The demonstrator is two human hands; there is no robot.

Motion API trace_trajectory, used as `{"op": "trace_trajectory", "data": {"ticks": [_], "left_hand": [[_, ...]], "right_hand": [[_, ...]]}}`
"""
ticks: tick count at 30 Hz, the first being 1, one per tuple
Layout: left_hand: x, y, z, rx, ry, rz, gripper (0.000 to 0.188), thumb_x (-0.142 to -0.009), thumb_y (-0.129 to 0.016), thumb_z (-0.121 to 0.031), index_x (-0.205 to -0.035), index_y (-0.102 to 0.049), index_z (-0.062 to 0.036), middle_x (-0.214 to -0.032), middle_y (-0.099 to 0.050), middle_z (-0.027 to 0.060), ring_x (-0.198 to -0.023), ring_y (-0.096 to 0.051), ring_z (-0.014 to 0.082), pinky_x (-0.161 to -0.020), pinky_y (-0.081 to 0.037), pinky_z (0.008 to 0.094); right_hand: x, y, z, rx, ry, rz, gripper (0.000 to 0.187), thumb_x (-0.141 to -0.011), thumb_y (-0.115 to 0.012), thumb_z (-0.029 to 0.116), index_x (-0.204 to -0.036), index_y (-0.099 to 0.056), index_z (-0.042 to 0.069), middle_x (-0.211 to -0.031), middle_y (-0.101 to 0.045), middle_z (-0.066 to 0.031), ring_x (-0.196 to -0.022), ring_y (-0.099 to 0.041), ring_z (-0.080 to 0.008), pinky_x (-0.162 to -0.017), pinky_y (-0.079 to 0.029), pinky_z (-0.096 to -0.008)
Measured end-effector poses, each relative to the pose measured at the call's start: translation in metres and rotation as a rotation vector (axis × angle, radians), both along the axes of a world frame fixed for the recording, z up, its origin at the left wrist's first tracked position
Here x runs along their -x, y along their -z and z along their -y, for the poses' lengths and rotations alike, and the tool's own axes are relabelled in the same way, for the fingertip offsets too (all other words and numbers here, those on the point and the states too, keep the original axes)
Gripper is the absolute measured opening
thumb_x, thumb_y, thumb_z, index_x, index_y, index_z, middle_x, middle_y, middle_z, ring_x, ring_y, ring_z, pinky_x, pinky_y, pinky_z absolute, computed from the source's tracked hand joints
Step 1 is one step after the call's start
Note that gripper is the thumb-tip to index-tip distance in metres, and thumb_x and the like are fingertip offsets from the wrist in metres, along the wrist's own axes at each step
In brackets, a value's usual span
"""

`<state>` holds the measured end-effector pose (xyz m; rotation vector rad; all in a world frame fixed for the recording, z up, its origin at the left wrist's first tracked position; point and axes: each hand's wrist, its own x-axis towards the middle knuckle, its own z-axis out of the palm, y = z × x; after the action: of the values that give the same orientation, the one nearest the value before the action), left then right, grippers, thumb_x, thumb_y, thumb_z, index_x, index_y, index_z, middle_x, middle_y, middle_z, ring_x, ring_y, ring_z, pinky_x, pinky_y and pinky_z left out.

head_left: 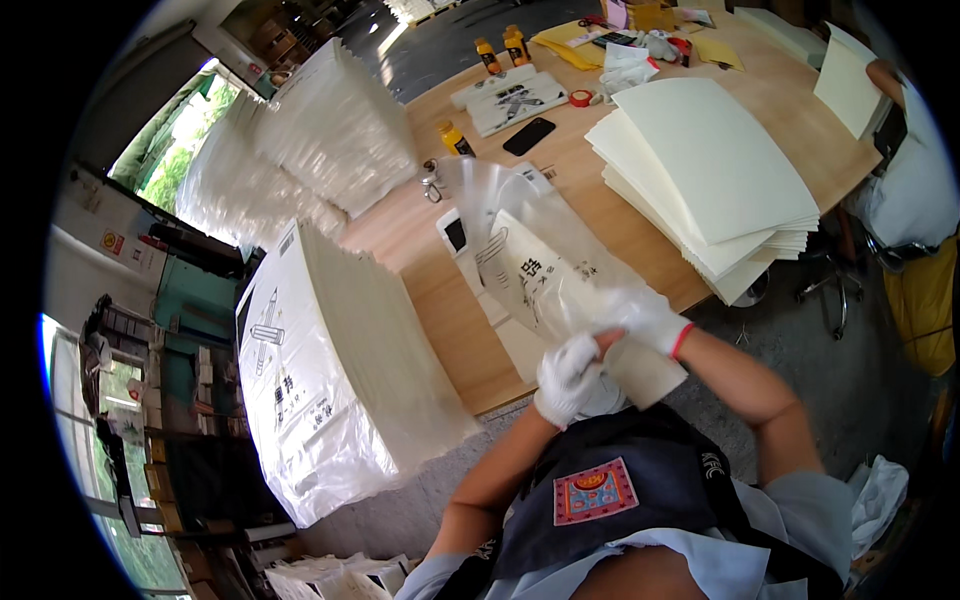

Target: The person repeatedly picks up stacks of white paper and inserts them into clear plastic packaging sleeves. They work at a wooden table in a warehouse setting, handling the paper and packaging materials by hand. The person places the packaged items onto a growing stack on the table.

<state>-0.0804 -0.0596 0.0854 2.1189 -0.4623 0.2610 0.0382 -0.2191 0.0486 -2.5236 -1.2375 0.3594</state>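
In front of my body I hold a clear plastic bag [510, 215] with black print, its far end standing up over the table edge. Cream-white paper [645, 372] shows inside it and sticks out below my hands, toward my apron. My left hand [567, 380], in a white knit glove, is closed at the bag's near end. The right hand [643, 318], gloved with a red cuff, wraps round the bag's right side; a bare fingertip shows between the two hands. Exactly how the left fingers grip is partly hidden.
A tall stack of bagged paper [330, 370] stands left, with plastic-wrapped stacks [335, 130] behind. Large cream sheets [705, 160] are piled right. A black phone [529, 137], orange bottles [455, 138] and red tape [580, 98] lie on the wooden table [440, 300]. Another person [905, 170] sits far right.
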Motion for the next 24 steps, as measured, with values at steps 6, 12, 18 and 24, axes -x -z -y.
{"op": "trace_trajectory", "data": {"ticks": [6,12,18,24], "left_hand": [[-0.025,-0.004,0.037,-0.042,-0.058,-0.031,0.036,-0.078,-0.053,0.005,-0.107,-0.065,-0.0126,-0.076,-0.065,0.0107,-0.064,-0.064,0.0194,-0.058,-0.049,0.0309],[0.009,0.076,-0.010,0.132,-0.141,-0.218,0.027,-0.077,-0.054,0.005,-0.101,-0.064,-0.0051,-0.085,-0.065,0.0133,-0.073,-0.063,0.0230,-0.067,-0.049,0.0310],[0.046,0.112,-0.033,-0.482,-0.272,0.088,0.015,-0.066,-0.068,-0.006,-0.078,-0.059,-0.0085,-0.079,-0.059,0.0095,-0.071,-0.058,0.0281,-0.064,-0.047,0.0384],[0.084,0.113,-0.073,-0.037,-0.780,-0.100,0.012,-0.070,-0.068,-0.006,-0.074,-0.057,-0.0066,-0.075,-0.056,0.0085,-0.069,-0.056,0.0266,-0.063,-0.046,0.0344]], "right_hand": [[0.030,0.043,-0.039,-1.179,0.273,-0.623,0.045,-0.086,-0.051,0.030,-0.124,-0.052,0.006,-0.138,-0.042,-0.0172,-0.132,-0.034,-0.0297,-0.110,-0.025,-0.0387],[0.097,0.000,0.008,-0.549,0.262,0.481,0.035,-0.067,-0.071,0.017,-0.099,-0.059,0.007,-0.098,-0.060,-0.0125,-0.096,-0.056,-0.0293,-0.085,-0.044,-0.0411],[0.049,0.048,0.037,0.108,0.544,0.235,0.035,-0.076,-0.056,0.013,-0.110,-0.053,0.004,-0.077,-0.064,-0.0134,-0.068,-0.065,-0.0286,-0.056,-0.049,-0.0426],[0.075,0.032,0.037,0.282,0.349,0.235,0.017,-0.079,-0.052,0.019,-0.085,-0.062,0.007,-0.061,-0.064,-0.0105,-0.054,-0.065,-0.0279,-0.045,-0.049,-0.0414]]}}
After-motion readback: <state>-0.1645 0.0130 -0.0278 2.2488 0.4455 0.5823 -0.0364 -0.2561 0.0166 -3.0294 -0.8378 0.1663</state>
